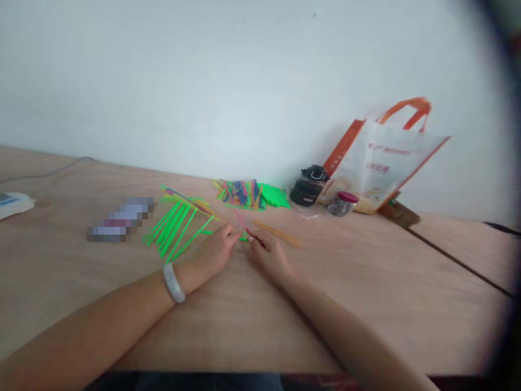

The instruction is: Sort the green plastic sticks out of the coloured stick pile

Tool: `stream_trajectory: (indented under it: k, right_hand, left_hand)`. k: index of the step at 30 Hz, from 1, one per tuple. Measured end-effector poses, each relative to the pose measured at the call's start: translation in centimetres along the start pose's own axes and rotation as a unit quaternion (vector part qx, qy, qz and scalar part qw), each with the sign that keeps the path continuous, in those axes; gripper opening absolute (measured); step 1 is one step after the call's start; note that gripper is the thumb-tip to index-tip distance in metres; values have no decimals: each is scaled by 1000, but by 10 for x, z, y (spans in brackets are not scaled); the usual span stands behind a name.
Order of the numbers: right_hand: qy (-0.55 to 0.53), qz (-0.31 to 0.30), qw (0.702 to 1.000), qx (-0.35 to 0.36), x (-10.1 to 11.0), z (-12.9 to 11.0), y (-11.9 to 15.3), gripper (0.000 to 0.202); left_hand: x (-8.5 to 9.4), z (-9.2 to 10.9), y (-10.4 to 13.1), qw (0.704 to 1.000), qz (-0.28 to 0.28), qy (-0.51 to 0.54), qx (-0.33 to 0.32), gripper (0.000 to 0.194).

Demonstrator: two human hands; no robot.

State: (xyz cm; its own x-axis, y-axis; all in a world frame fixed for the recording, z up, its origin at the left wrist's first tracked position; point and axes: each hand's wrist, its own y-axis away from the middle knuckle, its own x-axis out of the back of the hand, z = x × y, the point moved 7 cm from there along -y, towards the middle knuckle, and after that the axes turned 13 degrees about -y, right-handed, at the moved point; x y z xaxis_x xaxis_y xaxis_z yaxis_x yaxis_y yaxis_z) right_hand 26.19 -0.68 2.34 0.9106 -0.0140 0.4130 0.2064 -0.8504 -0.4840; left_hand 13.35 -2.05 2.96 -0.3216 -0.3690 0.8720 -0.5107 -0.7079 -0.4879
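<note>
Cannot read any wording. Can see red print in two blocks on the white bag, too blurred to decipher; also can see a small white mark on the dark bottle, equally illegible.

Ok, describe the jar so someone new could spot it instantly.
At the back of the table, find the white carrier bag with orange handles. Just in front of its left side sits a squat clear jar. Its red lid sets it apart from the taller black-topped bottle on its left.
</note>
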Motion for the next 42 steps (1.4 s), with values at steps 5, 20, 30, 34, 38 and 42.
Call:
stream_trajectory:
  k: [5,20,30,34,38,42]
  right_hand:
    - [8,34,999,-10,9,10,-4,37]
    - [361,25,930,-58,51,38,-12,26]
    - [406,-9,906,-117,63,49,-13,25]
    - [398,13,910,-116,68,48,-12,24]
    - [405,1,906,-123,68,49,-12,24]
    - [411,-3,904,-118,66,50,-12,24]
  left_hand:
    - [14,-5,-1,998,1,-70,-2,27]
    - [-6,-98,-11,949,-95,-238,183,32]
    - [4,-32,-11,987,-20,-156,-38,19]
    - [-14,-13,-4,987,-58,-121,-91,17]
    - [-21,-10,-2,984,-76,-127,-95,18]
    - [-17,-7,-2,985,-78,-124,-91,17]
